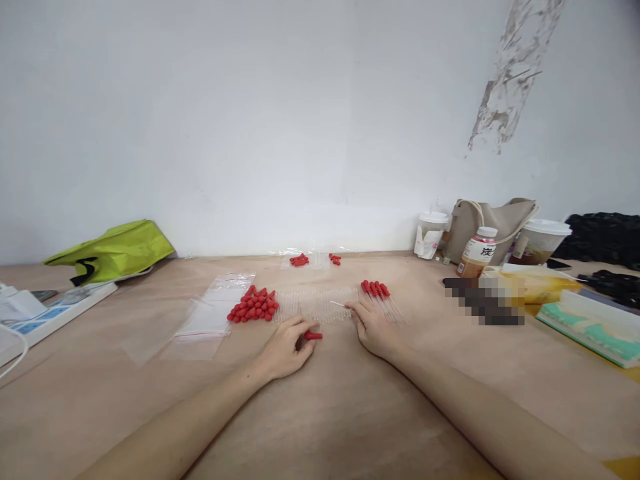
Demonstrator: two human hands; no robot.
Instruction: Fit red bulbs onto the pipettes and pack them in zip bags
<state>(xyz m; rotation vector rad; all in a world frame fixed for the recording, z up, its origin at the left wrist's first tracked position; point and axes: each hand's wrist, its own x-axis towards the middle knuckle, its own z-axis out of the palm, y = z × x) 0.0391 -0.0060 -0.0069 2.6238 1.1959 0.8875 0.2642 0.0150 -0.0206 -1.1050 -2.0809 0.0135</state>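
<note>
My left hand is closed, with a red rubber dropper bulb between its fingers, pointing right. In my right hand the fingertips pinch a thin glass dropper tube that sticks out to the left. Between and beyond the hands lies a row of clear glass tubes. A pile of loose red bulbs sits at the row's left end. To the right, beside my right hand, several droppers with red bulbs fitted lie side by side.
Clear plastic bags lie left of the pile. Near the wall are more red bulbs and tubes in plastic. A power strip and green bag stand left; a cup, bottle and tissue pack stand right.
</note>
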